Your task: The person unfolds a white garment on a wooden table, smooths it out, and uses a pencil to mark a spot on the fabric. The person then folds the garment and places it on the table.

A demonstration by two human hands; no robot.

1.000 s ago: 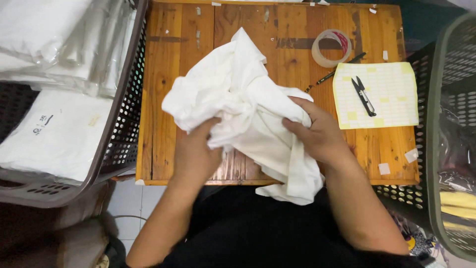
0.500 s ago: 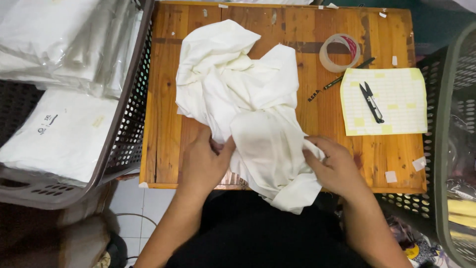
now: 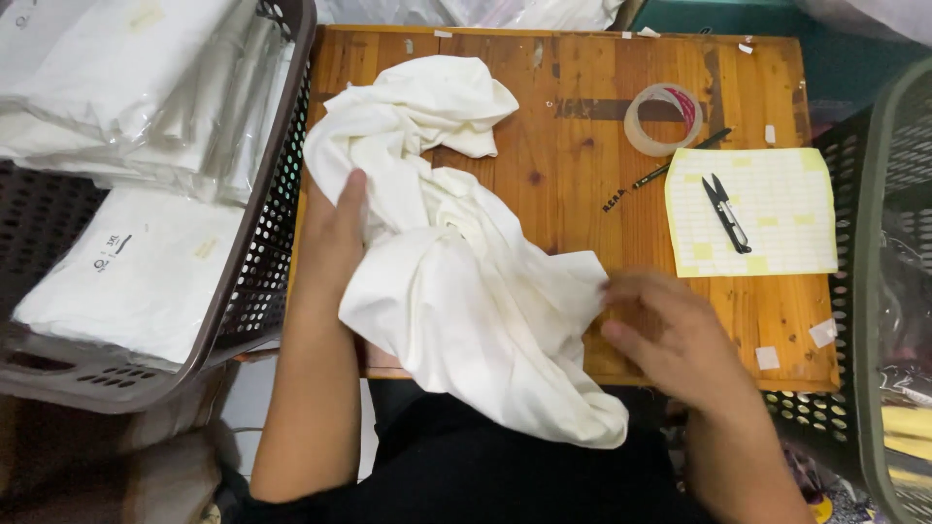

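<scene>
Cloth (image 3: 466, 291), white and crumpled, is spread over the near edge of the wooden table (image 3: 582, 146), and one part of it is hanging down toward the lap. The right hand (image 3: 670, 335) is placed at the right edge of the garment, and its fingers seem pinched on the fabric, although the blur makes this hard to confirm. The left hand (image 3: 335, 243) is laid on the left side with fingers extended, pressing rather than clenching. For a good result, it is judged that the edge should be pulled flat while the other side is held down. Farther right, a yellow label sheet (image 3: 777, 228) with small snips (image 3: 726, 212) is seen, then a tape roll (image 3: 663, 118). At the left, a dark plastic basket (image 3: 262, 243) is filled with bagged white garments (image 3: 126, 272).
</scene>
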